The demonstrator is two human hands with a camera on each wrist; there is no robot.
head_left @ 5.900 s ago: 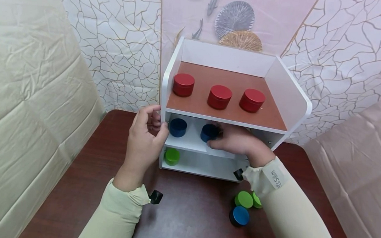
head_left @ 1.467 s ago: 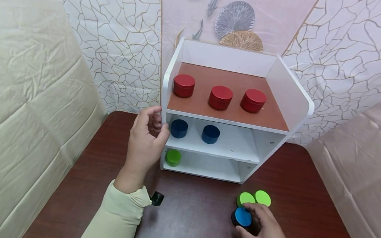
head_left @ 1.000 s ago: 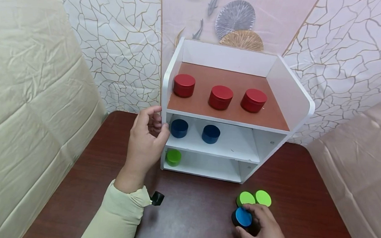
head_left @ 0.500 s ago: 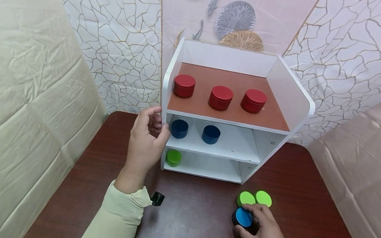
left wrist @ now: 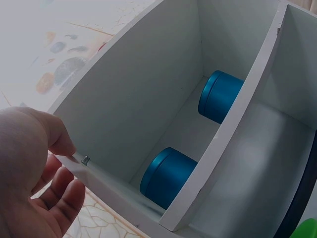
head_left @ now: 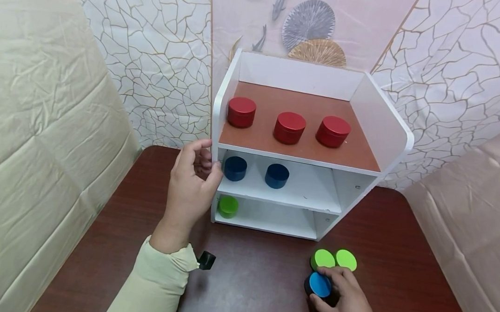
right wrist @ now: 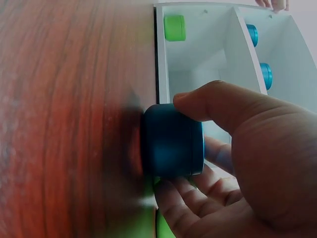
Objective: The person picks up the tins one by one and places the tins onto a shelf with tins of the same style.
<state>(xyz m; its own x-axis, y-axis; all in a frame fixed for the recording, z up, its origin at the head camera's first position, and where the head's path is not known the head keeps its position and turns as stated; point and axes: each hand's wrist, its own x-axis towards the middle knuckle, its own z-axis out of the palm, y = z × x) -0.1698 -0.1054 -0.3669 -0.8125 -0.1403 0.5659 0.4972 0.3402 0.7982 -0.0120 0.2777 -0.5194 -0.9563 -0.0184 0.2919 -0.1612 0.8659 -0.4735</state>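
My left hand (head_left: 190, 186) pinches the left side panel of a white shelf unit (head_left: 273, 200), thumb at its front edge. The left wrist view shows the fingers curled behind that panel. Low on the right, my right hand (head_left: 344, 294) grips a round blue tin (head_left: 320, 284) that stands on the table. In the right wrist view the thumb lies on one side of this blue tin (right wrist: 173, 141) and the fingers on the other. Right behind it are two green tins, one nearer (head_left: 323, 260) and one farther right (head_left: 345, 260).
Three red tins (head_left: 289, 127) stand on the brown top shelf (head_left: 268, 97). Two blue tins (head_left: 235, 168) sit on the middle shelf, and a green tin (head_left: 228, 206) at the left of the bottom shelf. Curtained walls flank the dark wood table (head_left: 247, 277).
From the middle shelf, where a blue tin now stands free, my right hand has come down to the blue tin on the table. Over the last second both hands stay nearly still.
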